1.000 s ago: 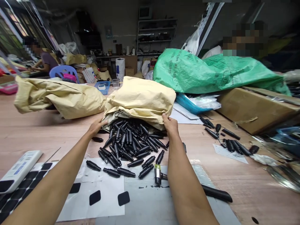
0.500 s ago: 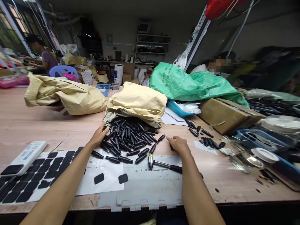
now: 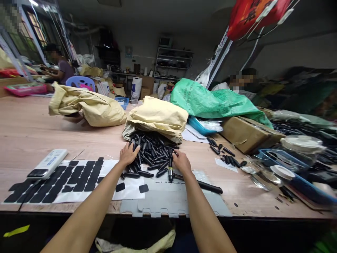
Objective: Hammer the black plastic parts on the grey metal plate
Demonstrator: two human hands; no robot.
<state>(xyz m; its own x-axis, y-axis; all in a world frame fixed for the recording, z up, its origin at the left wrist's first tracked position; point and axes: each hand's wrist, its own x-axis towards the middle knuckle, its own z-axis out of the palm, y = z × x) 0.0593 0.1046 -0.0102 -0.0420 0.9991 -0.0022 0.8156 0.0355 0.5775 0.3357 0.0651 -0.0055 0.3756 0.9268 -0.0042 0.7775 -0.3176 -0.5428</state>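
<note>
A heap of black tubular pieces (image 3: 151, 151) spills out of the mouth of a tan sack (image 3: 158, 112). Against the heap's left side rests my left hand (image 3: 128, 154), thumb and fingers apart. My right hand (image 3: 181, 162) presses on the right side with its fingers stretched toward the pieces; the fingertips are partly hidden. Neither hand visibly grips a piece. Just below my right hand lies a hammer (image 3: 207, 186) with a metal head and black handle, on a grey sheet (image 3: 158, 202). White sheets with black rounded patches (image 3: 76, 174) lie to the left.
A white device (image 3: 48, 163) sits at left. Another tan sack (image 3: 97, 109) lies behind it. At right are a cardboard box (image 3: 250, 131), a green sack (image 3: 207, 100), loose black pieces (image 3: 230, 161) and lidded jars (image 3: 302, 146). Two people work farther back.
Both hands have moved inward against the heap, my right hand coming leftward from the bare tabletop. The heap is narrower, and the camera view has shifted.
</note>
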